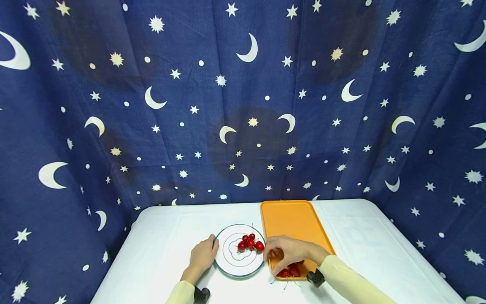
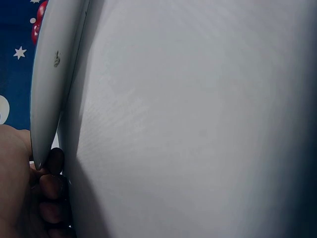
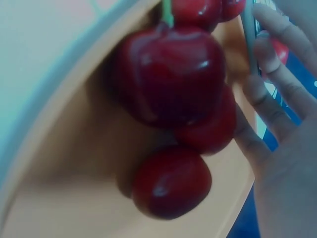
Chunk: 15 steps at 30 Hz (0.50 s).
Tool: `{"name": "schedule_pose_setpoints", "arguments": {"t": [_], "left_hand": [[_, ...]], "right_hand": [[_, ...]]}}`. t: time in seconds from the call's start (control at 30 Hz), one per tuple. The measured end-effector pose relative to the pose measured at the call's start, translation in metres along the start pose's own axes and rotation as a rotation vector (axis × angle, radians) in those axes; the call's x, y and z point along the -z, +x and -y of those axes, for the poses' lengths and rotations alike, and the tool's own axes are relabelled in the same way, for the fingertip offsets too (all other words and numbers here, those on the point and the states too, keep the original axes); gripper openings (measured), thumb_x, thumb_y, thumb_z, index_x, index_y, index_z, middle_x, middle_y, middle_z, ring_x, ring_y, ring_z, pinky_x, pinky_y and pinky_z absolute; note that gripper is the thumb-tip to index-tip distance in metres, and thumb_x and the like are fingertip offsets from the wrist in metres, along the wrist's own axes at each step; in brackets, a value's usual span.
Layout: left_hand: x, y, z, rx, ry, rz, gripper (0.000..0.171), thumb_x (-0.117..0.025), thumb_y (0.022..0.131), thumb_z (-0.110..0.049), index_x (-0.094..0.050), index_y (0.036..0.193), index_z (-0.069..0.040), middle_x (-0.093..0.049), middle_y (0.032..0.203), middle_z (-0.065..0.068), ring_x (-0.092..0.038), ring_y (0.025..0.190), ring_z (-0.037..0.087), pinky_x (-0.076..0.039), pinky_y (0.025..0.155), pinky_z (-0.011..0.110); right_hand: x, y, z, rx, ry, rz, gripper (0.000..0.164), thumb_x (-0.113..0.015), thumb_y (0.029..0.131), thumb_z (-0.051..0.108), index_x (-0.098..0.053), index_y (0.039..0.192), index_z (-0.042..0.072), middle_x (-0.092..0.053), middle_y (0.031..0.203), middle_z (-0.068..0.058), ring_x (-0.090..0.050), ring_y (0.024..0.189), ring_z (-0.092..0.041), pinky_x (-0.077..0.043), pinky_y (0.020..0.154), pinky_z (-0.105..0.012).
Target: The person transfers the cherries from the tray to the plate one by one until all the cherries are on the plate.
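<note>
Cherries (image 1: 294,270) lie in the tray (image 1: 290,219) beside the plate (image 1: 226,258).

I cannot count the glossy, round, dark-red cherries (image 1: 294,271) beneath the fingers of the right hand (image 1: 286,249), which cover part of the cluster and the orange rectangular tray (image 1: 290,219) below. From that wrist, the lowest finger's tip vanishes behind a cherry, so I can't judge contact; the tray's rim across from the fingers blurs. In the head view I lose the left hand's (image 1: 203,253) fingertips under the round white plate with a dark rim (image 1: 232,257). Above those fingers, a small dark mark (image 2: 57,59) is illegible to me.
</note>
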State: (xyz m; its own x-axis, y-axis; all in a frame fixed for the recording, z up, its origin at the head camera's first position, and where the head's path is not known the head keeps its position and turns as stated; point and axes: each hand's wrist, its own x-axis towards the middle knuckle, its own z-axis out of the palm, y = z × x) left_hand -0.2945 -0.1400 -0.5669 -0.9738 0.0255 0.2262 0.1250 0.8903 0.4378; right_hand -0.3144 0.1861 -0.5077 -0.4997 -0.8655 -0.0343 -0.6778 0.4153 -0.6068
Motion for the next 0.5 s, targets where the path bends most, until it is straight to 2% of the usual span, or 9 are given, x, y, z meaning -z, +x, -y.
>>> {"name": "schedule_pose_setpoints", "arguments": {"t": [0.2, 0.5], "left_hand": [[-0.0005, 0.0007, 0.0006, 0.007, 0.004, 0.000, 0.025, -0.052, 0.105, -0.025, -0.067, 0.106, -0.005, -0.065, 0.073, 0.005, -0.052, 0.059, 0.014, -0.043, 0.058, 0.033], [0.0003, -0.0015, -0.0028, 0.006, 0.000, -0.007, 0.026, -0.053, 0.105, -0.025, -0.067, 0.108, -0.004, -0.066, 0.074, 0.006, -0.051, 0.059, 0.013, -0.043, 0.058, 0.032]], "right_hand": [[-0.0036, -0.0008, 0.0033, 0.000, -0.023, 0.022, 0.034, -0.085, 0.082, 0.042, -0.073, 0.109, 0.024, -0.062, 0.114, 0.005, -0.056, 0.094, -0.019, -0.046, 0.083, -0.021], [-0.0051, -0.0016, 0.0087, -0.028, -0.022, 0.031, 0.034, -0.087, 0.081, 0.040, -0.071, 0.107, 0.023, -0.062, 0.112, 0.006, -0.055, 0.097, -0.013, -0.043, 0.087, -0.021]]}}
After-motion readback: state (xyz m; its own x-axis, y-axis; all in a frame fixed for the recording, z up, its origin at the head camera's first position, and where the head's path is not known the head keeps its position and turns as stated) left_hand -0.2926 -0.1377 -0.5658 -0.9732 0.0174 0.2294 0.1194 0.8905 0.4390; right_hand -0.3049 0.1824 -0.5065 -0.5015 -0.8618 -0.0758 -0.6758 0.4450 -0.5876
